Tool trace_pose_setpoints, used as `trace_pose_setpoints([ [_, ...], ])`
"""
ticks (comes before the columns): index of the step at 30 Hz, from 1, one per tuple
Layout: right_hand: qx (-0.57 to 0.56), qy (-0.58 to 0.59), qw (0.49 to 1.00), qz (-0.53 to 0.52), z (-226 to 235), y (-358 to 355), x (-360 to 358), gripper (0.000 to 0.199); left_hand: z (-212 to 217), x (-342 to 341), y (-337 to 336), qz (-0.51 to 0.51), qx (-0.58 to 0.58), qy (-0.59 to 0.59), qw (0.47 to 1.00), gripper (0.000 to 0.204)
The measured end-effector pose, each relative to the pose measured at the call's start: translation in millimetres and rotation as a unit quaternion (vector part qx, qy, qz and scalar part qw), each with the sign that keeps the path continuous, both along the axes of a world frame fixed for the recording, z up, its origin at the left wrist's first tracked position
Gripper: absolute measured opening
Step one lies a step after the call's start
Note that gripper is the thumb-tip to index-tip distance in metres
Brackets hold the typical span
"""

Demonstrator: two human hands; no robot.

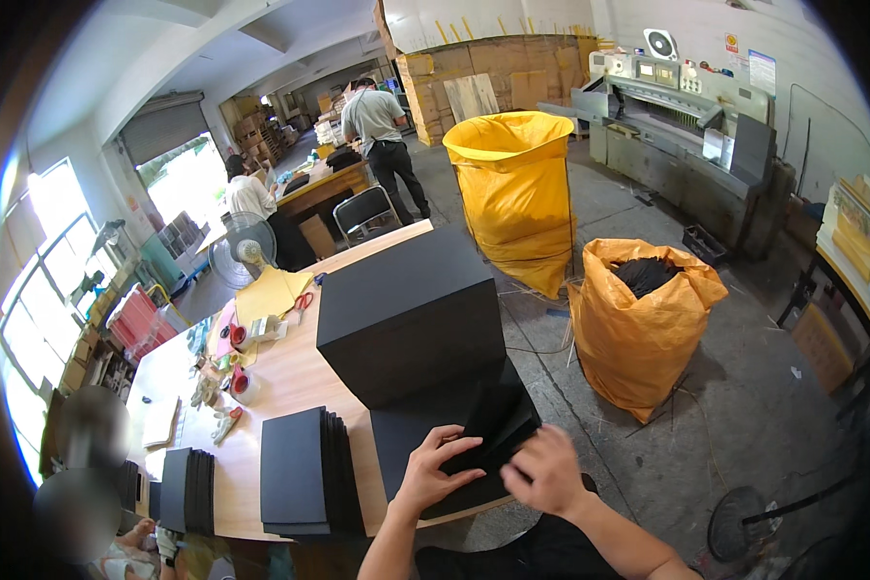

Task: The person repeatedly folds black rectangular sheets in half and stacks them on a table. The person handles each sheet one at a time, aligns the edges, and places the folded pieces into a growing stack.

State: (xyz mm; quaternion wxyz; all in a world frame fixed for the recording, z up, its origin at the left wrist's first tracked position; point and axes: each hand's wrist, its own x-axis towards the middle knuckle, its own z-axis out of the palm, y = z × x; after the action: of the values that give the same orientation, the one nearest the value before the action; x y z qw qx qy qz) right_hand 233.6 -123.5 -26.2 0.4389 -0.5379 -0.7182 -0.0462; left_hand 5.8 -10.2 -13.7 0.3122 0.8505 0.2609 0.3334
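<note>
Near the table's front edge, a folded black card point(498, 420) is tilted up over black sheets point(396, 449) lying flat. My left hand point(440, 469) grips its left side, the thumb and fingers curved about the edge. My right hand point(548, 471), slightly blurred, has its fingers curled in at the card's lower right edge. Just beyond my hands rises a tall block-like stack of black card point(411, 338). To the left stand a smaller black stack point(295, 474) with uneven layers and another one point(186, 491).
Red-handled scissors point(303, 307), tape rolls point(246, 387) and yellow paper point(269, 293) lie on the table's left part. Two yellow sacks, one tall point(512, 213) and one shorter point(643, 338) holding black scraps, stand on the floor to the right. Other people work at the far tables and lower left.
</note>
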Motion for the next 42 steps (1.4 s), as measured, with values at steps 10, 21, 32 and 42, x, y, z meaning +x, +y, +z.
trace_pose_setpoints([
  [10,-0.174,-0.048,0.980,0.083,-22.7,-9.6,-2.8,0.047,-7.9,-51.1,-48.2,0.158,0.329,0.260,0.894,0.071],
  [21,-0.076,-0.061,0.995,0.038,-67.2,-5.7,-8.0,0.038,-25.6,-56.4,-145.2,0.348,0.155,-0.005,0.925,0.033],
  [32,-0.081,-0.043,0.994,0.068,-58.4,2.4,-5.2,0.040,-12.3,-73.3,-122.1,0.261,-0.589,-0.319,0.695,0.037],
  [42,-0.033,0.225,0.947,-0.225,-91.0,-64.9,49.8,0.032,-80.7,-277.7,-101.3,0.317,-0.300,-0.552,0.710,0.042],
])
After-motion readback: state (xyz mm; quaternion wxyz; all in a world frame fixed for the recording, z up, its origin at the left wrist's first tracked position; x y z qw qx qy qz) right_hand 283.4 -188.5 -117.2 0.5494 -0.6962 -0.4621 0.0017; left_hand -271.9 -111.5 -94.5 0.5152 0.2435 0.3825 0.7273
